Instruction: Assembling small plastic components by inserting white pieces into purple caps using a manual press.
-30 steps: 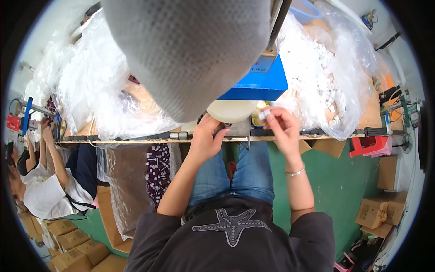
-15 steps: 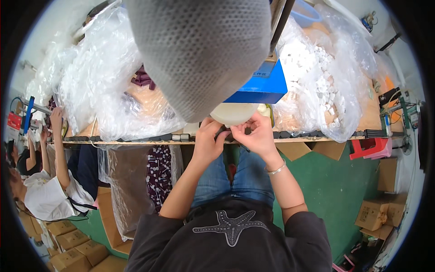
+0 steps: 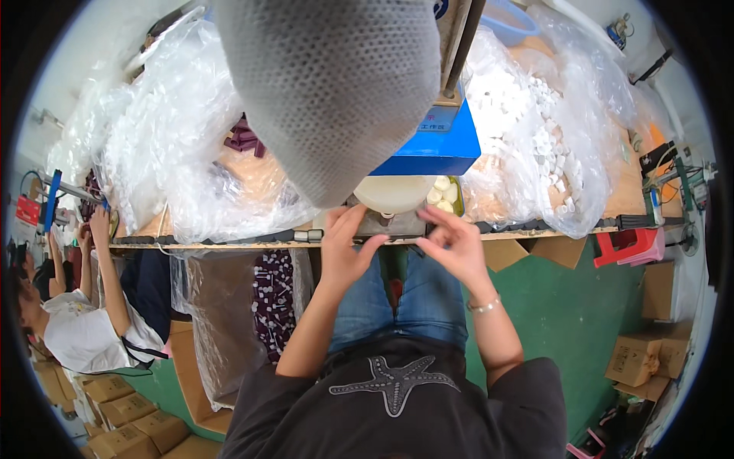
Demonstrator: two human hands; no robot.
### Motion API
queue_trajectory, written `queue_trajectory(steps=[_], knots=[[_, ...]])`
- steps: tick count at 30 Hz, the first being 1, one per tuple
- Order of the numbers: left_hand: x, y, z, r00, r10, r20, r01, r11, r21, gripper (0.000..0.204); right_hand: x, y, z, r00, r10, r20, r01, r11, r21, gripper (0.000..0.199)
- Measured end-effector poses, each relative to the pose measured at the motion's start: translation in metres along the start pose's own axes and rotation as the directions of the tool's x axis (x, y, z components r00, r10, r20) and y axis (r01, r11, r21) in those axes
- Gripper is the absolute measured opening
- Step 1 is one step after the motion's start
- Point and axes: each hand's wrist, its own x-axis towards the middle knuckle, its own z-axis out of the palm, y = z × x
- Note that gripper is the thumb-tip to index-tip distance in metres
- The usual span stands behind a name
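My left hand (image 3: 345, 249) is at the table's front edge, with thumb and fingers apart and nothing visible between them. Facing it, my right hand (image 3: 456, 243) is open too, its fingers curved and spread. In the gap between the hands, a small dark reddish part with a pale top (image 3: 388, 217) sits beneath a milky round disc (image 3: 396, 193). The disc is at the front of a blue machine (image 3: 436, 153), most of which a grey knitted cloth hides. Beside my right fingertips, a small tray holds several cream-coloured round pieces (image 3: 442, 191).
Clear plastic sheeting (image 3: 172, 130) covers the left tabletop, near dark red parts (image 3: 243, 139). White small caps (image 3: 550, 145) lie heaped in plastic on the right. Below the table's left edge, a lined carton (image 3: 274, 306) holds dark red and white parts. A co-worker (image 3: 92, 329) works at far left.
My hands have parted from a pinch together at the front of the disc. The small part and cream pieces now show. The view has shifted slightly.
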Motion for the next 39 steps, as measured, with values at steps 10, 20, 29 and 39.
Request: queue_trajectory(steps=[10, 20, 29, 39], knots=[[-0.016, -0.008, 0.0, 0.994, -0.067, -0.081, 0.07, 0.997, 0.03, 0.037, -0.04, -0.016, -0.115, 0.863, -0.124, -0.489, 0.049, 0.986, -0.162, 0.015], [0.016, -0.007, 0.025, 0.99, -0.138, -0.036, 0.124, 0.958, -0.26, 0.027, 0.073, -0.021, -0.16, 0.877, -0.454, -0.158, 0.166, 0.594, -0.787, 0.014], [-0.042, 0.005, -0.158, 0.672, -0.569, 0.473, 0.321, 0.8, 0.507, 0.028, 0.131, 0.013, -0.165, 0.968, -0.108, -0.225, -0.216, 0.085, -0.973, 0.024], [0.034, -0.062, -0.146, 0.966, -0.246, -0.082, 0.257, 0.864, 0.433, 0.027, 0.103, -0.018, -0.121, 0.89, -0.419, -0.176, 0.147, 0.632, -0.761, 0.02]])
